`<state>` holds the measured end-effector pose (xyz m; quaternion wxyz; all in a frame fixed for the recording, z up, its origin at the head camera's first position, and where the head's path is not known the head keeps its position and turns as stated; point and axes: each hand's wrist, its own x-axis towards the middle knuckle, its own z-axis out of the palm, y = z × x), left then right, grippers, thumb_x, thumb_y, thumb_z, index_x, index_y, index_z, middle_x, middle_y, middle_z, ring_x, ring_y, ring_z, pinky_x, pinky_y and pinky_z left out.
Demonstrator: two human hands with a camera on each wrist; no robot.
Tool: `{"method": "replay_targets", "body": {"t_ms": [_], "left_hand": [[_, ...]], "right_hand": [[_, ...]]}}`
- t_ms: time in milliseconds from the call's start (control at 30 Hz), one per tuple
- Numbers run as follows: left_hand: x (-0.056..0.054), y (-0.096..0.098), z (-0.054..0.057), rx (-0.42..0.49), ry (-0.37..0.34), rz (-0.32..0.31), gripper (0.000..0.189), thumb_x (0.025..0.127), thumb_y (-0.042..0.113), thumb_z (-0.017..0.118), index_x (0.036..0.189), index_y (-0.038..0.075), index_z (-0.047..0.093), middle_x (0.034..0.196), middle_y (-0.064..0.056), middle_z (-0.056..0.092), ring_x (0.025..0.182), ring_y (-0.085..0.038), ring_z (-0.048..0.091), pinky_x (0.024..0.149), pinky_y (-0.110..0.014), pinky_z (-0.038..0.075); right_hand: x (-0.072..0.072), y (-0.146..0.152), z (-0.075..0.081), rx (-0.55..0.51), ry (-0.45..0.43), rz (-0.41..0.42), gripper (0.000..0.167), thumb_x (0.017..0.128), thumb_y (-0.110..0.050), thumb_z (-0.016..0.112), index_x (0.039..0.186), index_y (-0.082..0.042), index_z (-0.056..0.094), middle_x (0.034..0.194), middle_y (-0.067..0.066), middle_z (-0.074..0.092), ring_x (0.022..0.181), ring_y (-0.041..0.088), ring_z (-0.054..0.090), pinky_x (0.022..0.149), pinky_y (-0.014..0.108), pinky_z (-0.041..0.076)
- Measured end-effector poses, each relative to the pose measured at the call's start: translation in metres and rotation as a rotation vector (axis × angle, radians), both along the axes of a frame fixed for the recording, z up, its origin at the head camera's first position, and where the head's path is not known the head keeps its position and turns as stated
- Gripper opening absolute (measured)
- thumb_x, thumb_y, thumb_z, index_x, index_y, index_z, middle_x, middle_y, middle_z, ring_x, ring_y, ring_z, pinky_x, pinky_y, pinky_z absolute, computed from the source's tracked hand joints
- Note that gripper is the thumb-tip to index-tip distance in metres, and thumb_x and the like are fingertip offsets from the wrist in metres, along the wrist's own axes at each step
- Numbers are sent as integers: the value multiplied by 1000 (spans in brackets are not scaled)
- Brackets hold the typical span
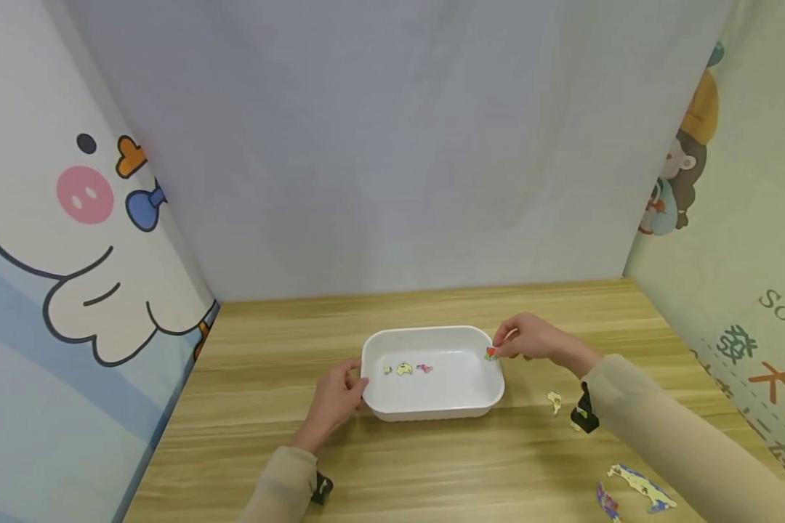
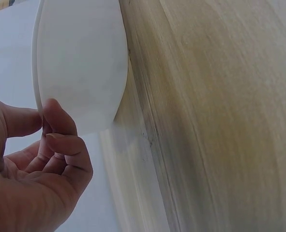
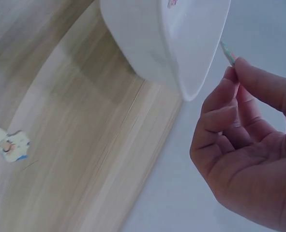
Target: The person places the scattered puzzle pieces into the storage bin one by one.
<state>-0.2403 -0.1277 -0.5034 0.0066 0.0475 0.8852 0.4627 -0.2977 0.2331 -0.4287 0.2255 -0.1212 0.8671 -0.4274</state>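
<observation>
A white plastic tray (image 1: 432, 415) with raised walls stands on the table. My left hand (image 1: 336, 396) pinches its left rim between thumb and fingers, as the left wrist view also shows. Over the tray's right end, my right hand (image 1: 533, 339) holds a small red and green paper cutout (image 1: 490, 354) by its edge. Seen from the right wrist, this cutout (image 3: 228, 53) is thin and nearly edge-on, between thumb and index finger. Inside the tray lie a tiny pale cutout (image 1: 387, 370), a yellow one (image 1: 404, 369) and a pink one (image 1: 424, 369).
On the wooden table (image 1: 268, 349), a small yellow cutout (image 1: 554, 402) lies right of the tray. Nearer the front right are a long yellow and blue cutout (image 1: 642, 488) and a purple-red one (image 1: 607, 501). A pale curtain (image 1: 392, 181) hangs behind, with printed cloths at both sides.
</observation>
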Motion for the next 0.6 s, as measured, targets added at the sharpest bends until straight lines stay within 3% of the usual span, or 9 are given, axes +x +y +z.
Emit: {"method": "replay_targets", "body": {"t_ms": [600], "left_hand": [[-1,-2,0,-7,26,-10,35,88,3,64,121,-5,58,58,-1,52,44,-13,53,41,-25,39]], "right_hand": [[-20,-64,-2,225,103,-24,6,80,-4,72,80,-3,66,75,6,62,66,18,57,58,28,44]]}}
